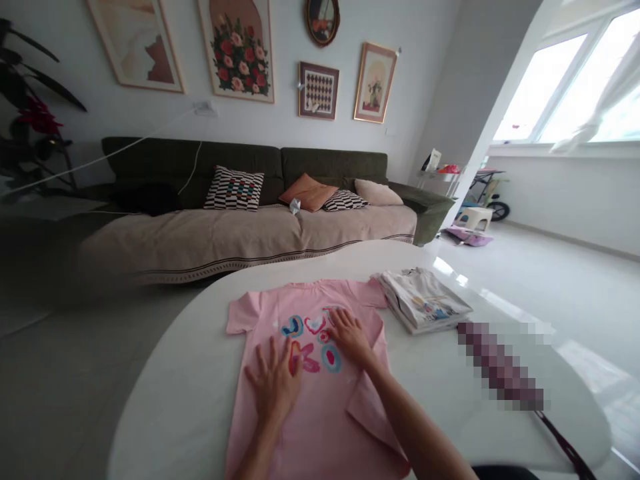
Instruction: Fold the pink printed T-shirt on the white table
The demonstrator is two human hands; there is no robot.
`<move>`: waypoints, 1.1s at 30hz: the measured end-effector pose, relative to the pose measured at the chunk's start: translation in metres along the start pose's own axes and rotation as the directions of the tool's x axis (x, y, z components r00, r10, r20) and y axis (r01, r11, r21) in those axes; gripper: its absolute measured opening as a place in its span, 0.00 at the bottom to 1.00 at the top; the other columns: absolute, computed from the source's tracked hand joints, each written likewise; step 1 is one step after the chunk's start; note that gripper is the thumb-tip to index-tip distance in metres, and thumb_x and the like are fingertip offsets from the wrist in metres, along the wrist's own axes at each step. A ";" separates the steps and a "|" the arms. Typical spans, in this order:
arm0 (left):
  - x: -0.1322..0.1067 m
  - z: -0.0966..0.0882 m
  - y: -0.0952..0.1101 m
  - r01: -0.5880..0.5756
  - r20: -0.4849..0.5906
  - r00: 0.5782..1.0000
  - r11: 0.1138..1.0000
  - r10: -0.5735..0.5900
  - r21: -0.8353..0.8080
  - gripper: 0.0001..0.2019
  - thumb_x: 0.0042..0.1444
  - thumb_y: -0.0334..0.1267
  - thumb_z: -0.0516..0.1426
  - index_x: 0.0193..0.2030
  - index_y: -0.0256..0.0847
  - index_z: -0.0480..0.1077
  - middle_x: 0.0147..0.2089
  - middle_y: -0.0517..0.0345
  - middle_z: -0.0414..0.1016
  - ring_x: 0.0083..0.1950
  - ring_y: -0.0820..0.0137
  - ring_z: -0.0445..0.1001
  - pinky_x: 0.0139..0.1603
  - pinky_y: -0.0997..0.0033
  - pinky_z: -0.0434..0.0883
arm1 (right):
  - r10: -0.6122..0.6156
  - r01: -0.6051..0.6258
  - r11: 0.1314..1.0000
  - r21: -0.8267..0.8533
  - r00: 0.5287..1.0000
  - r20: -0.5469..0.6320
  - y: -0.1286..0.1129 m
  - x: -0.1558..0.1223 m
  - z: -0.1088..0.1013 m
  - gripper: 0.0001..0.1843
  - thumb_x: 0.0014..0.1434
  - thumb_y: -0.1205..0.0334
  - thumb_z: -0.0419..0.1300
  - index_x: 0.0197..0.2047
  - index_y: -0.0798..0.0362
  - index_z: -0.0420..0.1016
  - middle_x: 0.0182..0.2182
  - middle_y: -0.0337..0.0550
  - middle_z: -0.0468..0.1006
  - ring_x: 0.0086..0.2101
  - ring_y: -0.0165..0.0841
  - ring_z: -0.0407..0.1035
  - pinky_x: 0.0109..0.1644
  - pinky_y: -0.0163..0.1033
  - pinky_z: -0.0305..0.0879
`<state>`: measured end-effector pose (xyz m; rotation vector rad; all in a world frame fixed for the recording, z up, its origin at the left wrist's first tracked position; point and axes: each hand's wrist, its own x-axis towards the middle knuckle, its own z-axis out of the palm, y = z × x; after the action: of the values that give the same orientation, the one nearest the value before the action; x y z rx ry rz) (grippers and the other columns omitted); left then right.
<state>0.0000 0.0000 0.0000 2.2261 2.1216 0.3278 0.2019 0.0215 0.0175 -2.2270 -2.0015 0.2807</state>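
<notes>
A pink T-shirt (305, 413) with a red and blue print lies face up, spread flat on a white round table (190, 373). My left hand (274, 380) rests flat on the shirt's middle, fingers apart, beside the print. My right hand (350, 335) lies flat on the print, a little farther up and to the right. Neither hand holds anything. The shirt's lower right part is folded over near my right forearm.
A stack of folded light shirts (425, 300) sits on the table to the right of the pink shirt. A dark strap (563, 443) lies at the table's right edge. Behind the table stands a green sofa (260, 200) with cushions.
</notes>
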 end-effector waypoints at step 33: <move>-0.005 -0.005 -0.001 -0.022 0.016 1.000 1.000 0.023 -0.004 0.26 0.57 0.53 0.42 0.62 0.54 0.50 0.67 0.58 0.44 0.66 0.50 0.40 0.58 0.36 0.40 | 0.111 -0.113 0.994 -0.015 0.989 -0.099 0.058 -0.136 0.017 0.30 0.61 0.46 0.39 0.64 0.44 0.43 0.63 0.38 0.46 0.62 0.37 0.36 0.61 0.52 0.39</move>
<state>-0.0022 -0.0051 0.0042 2.2440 2.0874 0.3136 0.2406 -0.1204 -0.0050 -2.3212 -1.8426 0.1603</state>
